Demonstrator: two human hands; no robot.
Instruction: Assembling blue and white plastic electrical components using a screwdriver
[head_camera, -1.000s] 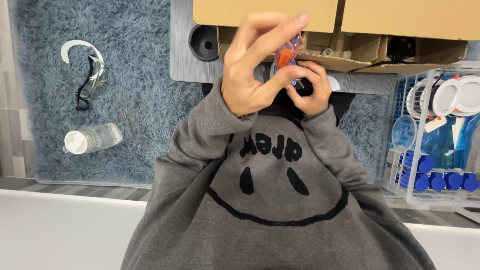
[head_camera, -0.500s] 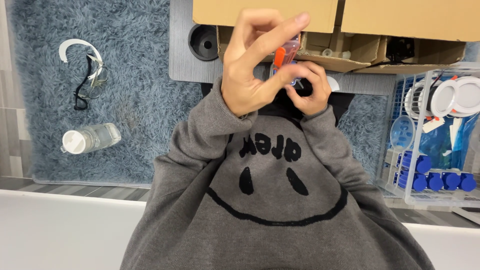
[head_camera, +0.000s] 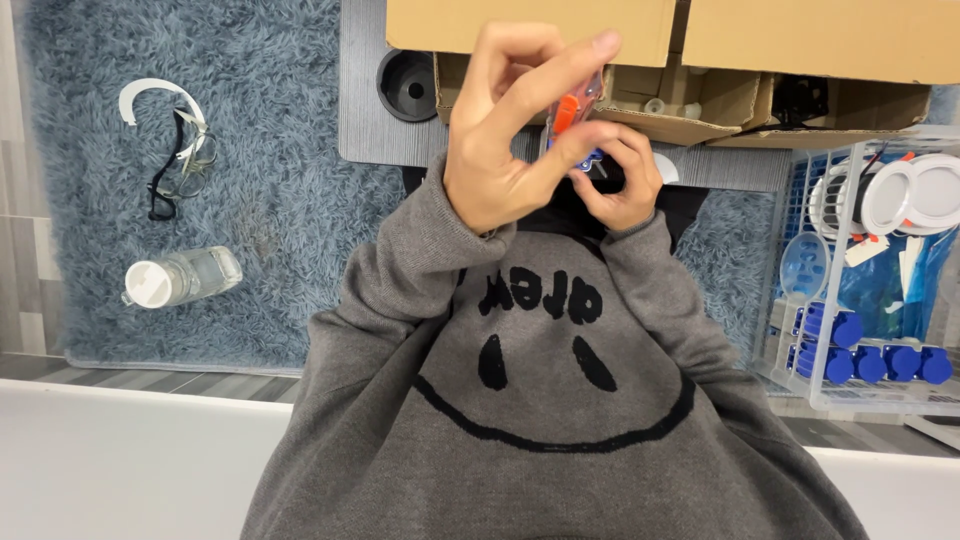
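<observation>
Here we've got our left hand (head_camera: 510, 150) w/ fingers pinched on a small clear part with an orange piece (head_camera: 572, 108). Right hand (head_camera: 615, 180) curls round its lower end, approx. touching the left thumb.

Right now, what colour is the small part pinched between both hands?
Orange and blue with clear plastic, on the small part; head view, the only one, shows it.

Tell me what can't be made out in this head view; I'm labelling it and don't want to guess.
- Small orange, blue and clear part: mostly covered by the left hand and right hand; its kind is unclear.
- Cardboard boxes: cut off by the top edge.
- Box contents: shadowed and too small.
- White wire rack: cut off by the right edge.
</observation>
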